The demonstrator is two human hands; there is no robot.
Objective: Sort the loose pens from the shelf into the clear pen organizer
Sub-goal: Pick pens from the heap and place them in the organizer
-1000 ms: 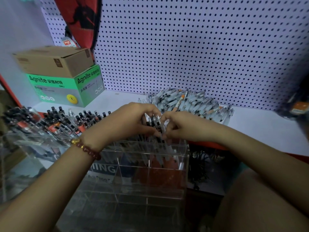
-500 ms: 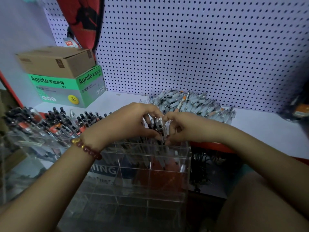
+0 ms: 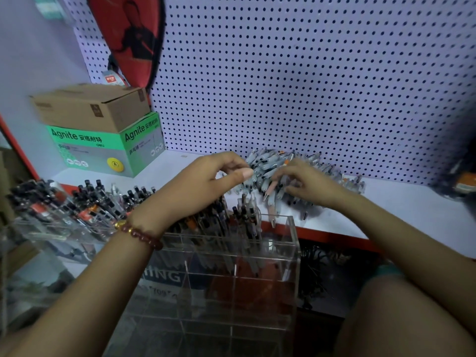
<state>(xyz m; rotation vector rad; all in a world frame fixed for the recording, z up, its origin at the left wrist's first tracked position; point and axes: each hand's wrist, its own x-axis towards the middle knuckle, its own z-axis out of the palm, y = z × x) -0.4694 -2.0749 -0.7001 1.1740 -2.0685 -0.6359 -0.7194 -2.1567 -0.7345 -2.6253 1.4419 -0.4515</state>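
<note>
While right hand (image 3: 309, 185) rests on pen pile (image 3: 265, 161), grasp unclear, left hand (image 3: 206, 181) hovers beside, loosely curled, empty.

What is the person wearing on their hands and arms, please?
No sleeves or gloves are in view. The left hand has a bracelet of reddish-brown beads with a gold bead at its wrist. The right hand wears nothing visible, with no rings or watch.
</note>
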